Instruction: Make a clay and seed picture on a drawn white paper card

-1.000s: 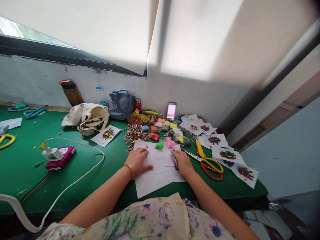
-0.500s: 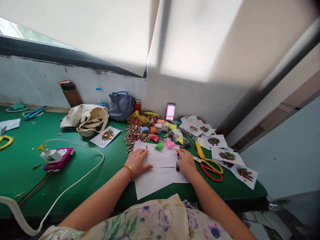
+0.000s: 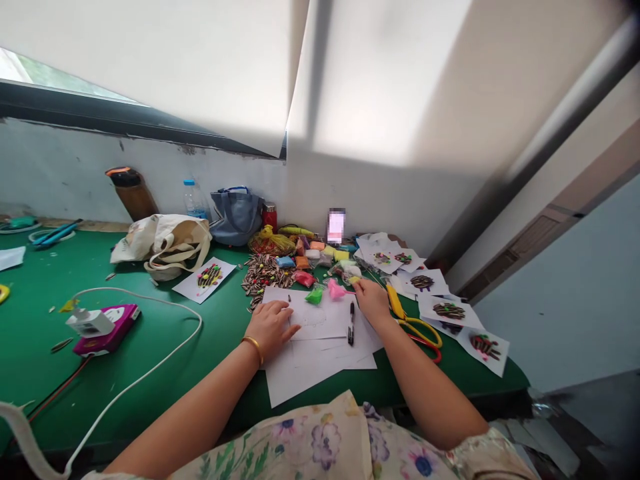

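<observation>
The white paper sheets [image 3: 320, 350] lie in a loose stack on the near part of the bench [image 3: 165, 380], right in front of the person, and a faint pencil drawing sits on the top sheet. The left hand [image 3: 270, 328] rests flat on the paper with its fingers spread, and a gold bangle [image 3: 253, 348] sits on that wrist. The right hand [image 3: 373, 301] is well apart from it, up at the far edge of the paper. Its fingertips [image 3: 357, 288] are just by a pink clay bag [image 3: 337, 289] (I cannot tell if they are holding it).

A black marker pen [image 3: 351, 325] lies on the paper between the hands, and nobody is holding it. A green clay bag [image 3: 315, 295] sits by the pink one. Past them is a big pile of sunflower seeds [image 3: 265, 275], with more little clay packs [image 3: 313, 253] to its right.

To the right are scissors with red and yellow handles [image 3: 420, 333] and some seed pictures on paper [image 3: 447, 310]. To the left are one more seed picture [image 3: 205, 280], a cloth bag [image 3: 163, 240], a pink power bank [image 3: 106, 330] and a white cable [image 3: 150, 340].
</observation>
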Available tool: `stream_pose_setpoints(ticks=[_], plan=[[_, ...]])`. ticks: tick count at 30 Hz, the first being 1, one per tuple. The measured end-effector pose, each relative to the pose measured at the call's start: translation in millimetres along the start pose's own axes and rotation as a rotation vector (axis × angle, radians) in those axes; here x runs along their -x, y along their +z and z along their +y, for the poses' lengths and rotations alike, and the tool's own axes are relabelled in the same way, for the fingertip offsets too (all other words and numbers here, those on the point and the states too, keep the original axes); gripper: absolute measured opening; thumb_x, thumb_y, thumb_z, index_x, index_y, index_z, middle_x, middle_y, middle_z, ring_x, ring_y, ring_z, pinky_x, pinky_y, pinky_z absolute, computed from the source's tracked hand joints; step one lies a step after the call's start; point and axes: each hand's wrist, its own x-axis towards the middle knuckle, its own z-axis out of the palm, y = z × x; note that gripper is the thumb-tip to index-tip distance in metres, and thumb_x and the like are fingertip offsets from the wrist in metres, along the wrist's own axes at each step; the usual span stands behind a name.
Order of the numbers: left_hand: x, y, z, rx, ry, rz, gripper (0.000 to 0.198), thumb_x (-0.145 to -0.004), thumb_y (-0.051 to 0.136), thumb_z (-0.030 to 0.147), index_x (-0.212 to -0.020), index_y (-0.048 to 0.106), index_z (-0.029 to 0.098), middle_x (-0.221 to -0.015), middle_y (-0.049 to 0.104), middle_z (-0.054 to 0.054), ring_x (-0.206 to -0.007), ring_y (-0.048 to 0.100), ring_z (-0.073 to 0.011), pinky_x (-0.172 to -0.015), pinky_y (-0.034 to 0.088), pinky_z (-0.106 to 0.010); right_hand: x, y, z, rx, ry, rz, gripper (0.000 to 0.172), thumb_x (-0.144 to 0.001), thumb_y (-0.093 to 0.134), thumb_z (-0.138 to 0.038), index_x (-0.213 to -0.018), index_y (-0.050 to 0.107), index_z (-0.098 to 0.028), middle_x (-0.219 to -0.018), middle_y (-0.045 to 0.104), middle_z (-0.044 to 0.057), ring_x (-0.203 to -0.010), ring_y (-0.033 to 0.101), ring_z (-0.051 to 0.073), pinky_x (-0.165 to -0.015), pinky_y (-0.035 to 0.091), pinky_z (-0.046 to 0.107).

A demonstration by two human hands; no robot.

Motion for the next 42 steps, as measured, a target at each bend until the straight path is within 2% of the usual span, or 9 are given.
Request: stream_pose_setpoints(ticks=[4,10,14,19,21,24,29,36,42], plan=[[0,1.8,-2,0.004,0.027,0.037,0.029,-0.089,0.052,0.046,-0.103,0.066,0.025,-0.115,0.065,-0.007,-0.109,0.056,-0.0276,-0.095,0.035,-0.046,-51,-2,5,0.106,0.045,-0.039,0.036,-0.092,0.045,-0.023,-0.125,0.057,-0.028,-0.123,0.059,0.008,-0.111,0.050,0.025,-0.085,0.036,0.033],[0,1.7,-4,0.052,0.052,0.072,0.027,-0.089,0.053,0.043,-0.102,0.067,0.024,-0.111,0.066,-0.008,-0.106,0.058,-0.0265,-0.094,0.036,-0.045,-96,12,9,0.090,0.039,-0.149,0.029,-0.081,0.061,-0.023,-0.108,0.069,-0.026,-0.117,0.061,0.010,-0.112,0.048,0.027,-0.089,0.037,0.038],[2,-0.8,-3,0.074,0.063,0.085,0.026,-0.089,0.053,0.040,-0.102,0.068,0.024,-0.111,0.067,-0.008,-0.105,0.059,-0.0265,-0.094,0.037,-0.045,-98,10,10,0.031,0.041,-0.071,0.023,-0.082,0.058,-0.020,-0.102,0.069,-0.021,-0.115,0.061,0.012,-0.113,0.047,0.027,-0.092,0.035,0.041],[2,1.1,-3,0.102,0.071,0.111,0.022,-0.087,0.056,0.034,-0.103,0.069,0.025,-0.111,0.067,-0.008,-0.105,0.059,-0.0266,-0.095,0.038,-0.046,-69,2,0,-0.103,0.022,0.112,0.033,-0.088,0.046,-0.025,-0.117,0.057,-0.016,-0.117,0.059,0.013,-0.109,0.050,0.026,-0.091,0.040,0.038],[1,2.1,-1,0.144,0.052,0.135,0.022,-0.086,0.058,0.034,-0.102,0.069,0.025,-0.113,0.067,-0.008,-0.106,0.059,-0.0270,-0.096,0.039,-0.047,-42,5,-13,-0.353,-0.058,0.173,0.032,-0.087,0.045,-0.027,-0.116,0.055,-0.018,-0.111,0.062,0.009,-0.099,0.055,0.022,-0.086,0.045,0.035],[-3,1.7,6,0.310,0.002,0.170,0.022,-0.085,0.059,0.035,-0.102,0.069,0.025,-0.115,0.066,-0.008,-0.108,0.059,-0.0262,-0.096,0.043,-0.044,10,13,-36,-0.705,-0.216,0.113,0.029,-0.083,0.053,-0.026,-0.111,0.056,-0.022,-0.108,0.062,0.005,-0.093,0.058,0.020,-0.083,0.048,0.034],[-15,1.4,27,0.780,-0.188,0.132,0.026,-0.085,0.058,0.039,-0.102,0.066,0.021,-0.103,0.068,-0.008,-0.095,0.064,-0.0214,-0.083,0.053,-0.036,68,16,-71,-0.845,-0.371,0.015,0.027,-0.082,0.057,-0.022,-0.109,0.057,-0.025,-0.111,0.059,0.005,-0.104,0.055,0.021,-0.091,0.047,0.037],[-21,10.4,32,1.139,-0.374,0.116,0.023,-0.079,0.061,0.037,-0.091,0.065,0.018,-0.083,0.067,-0.003,-0.074,0.063,-0.0165,-0.063,0.052,-0.028,67,15,-81,-0.834,-0.365,0.000,0.029,-0.080,0.063,-0.020,-0.108,0.058,-0.023,-0.107,0.059,0.006,-0.100,0.055,0.021,-0.090,0.047,0.038],[-13,16.9,34,1.178,-0.319,0.200,0.024,-0.074,0.068,0.032,-0.093,0.060,0.018,-0.089,0.063,-0.003,-0.077,0.062,-0.0146,-0.072,0.053,-0.029,69,9,-82,-0.808,-0.418,0.032,0.020,-0.084,0.059,-0.019,-0.104,0.062,-0.023,-0.105,0.058,0.006,-0.101,0.055,0.020,-0.092,0.046,0.036]])
